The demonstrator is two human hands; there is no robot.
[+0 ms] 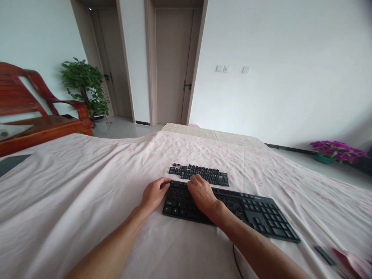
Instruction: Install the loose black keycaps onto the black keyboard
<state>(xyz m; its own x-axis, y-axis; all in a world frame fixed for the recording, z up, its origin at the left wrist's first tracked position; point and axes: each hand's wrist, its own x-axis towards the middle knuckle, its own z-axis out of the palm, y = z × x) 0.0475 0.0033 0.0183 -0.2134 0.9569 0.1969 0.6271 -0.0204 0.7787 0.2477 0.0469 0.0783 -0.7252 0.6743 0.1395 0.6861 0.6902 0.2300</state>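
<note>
A black keyboard (pixel 251 213) is lying on a pale pink cloth (pixel 110 186), a cable (pixel 236 257) running at six o'clock. The left hand (pixel 154 195) is touching its ten-o'clock corner; whether it is gripping, I cannot tell. The right hand (pixel 202 192) is curling over the keys, its fingertips hiding, its grip unclear too. Loose keycaps (pixel 216 176) are lying just beyond at eleven; purple flowers (pixel 338 150) are standing at two.
</note>
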